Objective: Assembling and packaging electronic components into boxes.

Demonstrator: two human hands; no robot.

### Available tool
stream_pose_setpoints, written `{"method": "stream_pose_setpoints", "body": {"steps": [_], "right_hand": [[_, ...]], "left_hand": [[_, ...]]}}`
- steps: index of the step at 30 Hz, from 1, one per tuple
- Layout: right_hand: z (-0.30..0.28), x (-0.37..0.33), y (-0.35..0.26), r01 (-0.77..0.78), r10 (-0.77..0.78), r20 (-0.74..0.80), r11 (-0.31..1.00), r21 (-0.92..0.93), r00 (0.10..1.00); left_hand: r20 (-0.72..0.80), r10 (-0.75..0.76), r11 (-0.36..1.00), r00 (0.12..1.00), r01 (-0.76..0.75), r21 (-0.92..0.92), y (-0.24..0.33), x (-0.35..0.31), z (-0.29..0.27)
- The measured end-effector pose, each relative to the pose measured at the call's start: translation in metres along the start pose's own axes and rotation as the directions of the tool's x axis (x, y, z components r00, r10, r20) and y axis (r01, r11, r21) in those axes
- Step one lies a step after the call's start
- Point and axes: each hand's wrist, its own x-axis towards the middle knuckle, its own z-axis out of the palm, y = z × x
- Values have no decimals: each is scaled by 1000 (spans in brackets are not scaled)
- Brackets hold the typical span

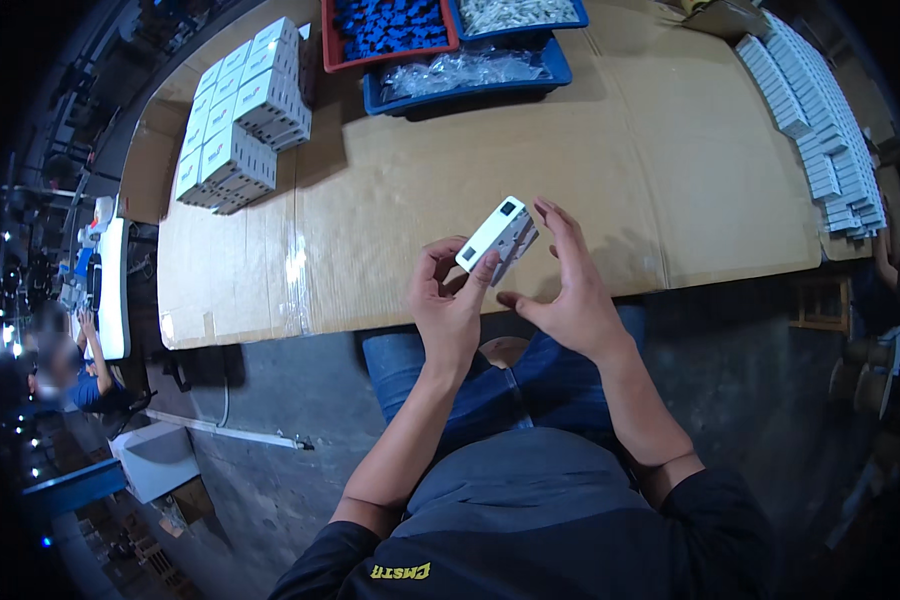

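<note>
Near the front edge of the cardboard-covered table, my left hand (448,295) grips a small white box-shaped device (492,236) by its lower end. Dark square openings show at both ends of its narrow upper face, and a side with printing or cut-outs faces right. It is held tilted, above the table. My right hand (568,290) is just to the right of it, fingers spread and thumb apart, holding nothing. Whether a right fingertip brushes the device I cannot make out.
Stacked white boxes (232,125) stand at the table's far left. At the back are a red bin (457,40) of blue parts and blue bins (565,78) with clear and pale pieces. Rows of white units (805,125) line the right. A person (100,385) works far left.
</note>
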Motion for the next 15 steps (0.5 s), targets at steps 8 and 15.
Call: {"method": "stream_pose_setpoints", "body": {"steps": [8, 15], "right_hand": [[-9, -17, 7, 184, -177, -72, 978, 96, 981], [-21, -37, -2, 163, -151, -70, 961, 223, 986]], "left_hand": [[271, 109, 994, 956, -105, -31, 9, -31, 11], [376, 136, 980, 917, -70, -184, 16, -49, -8]]}}
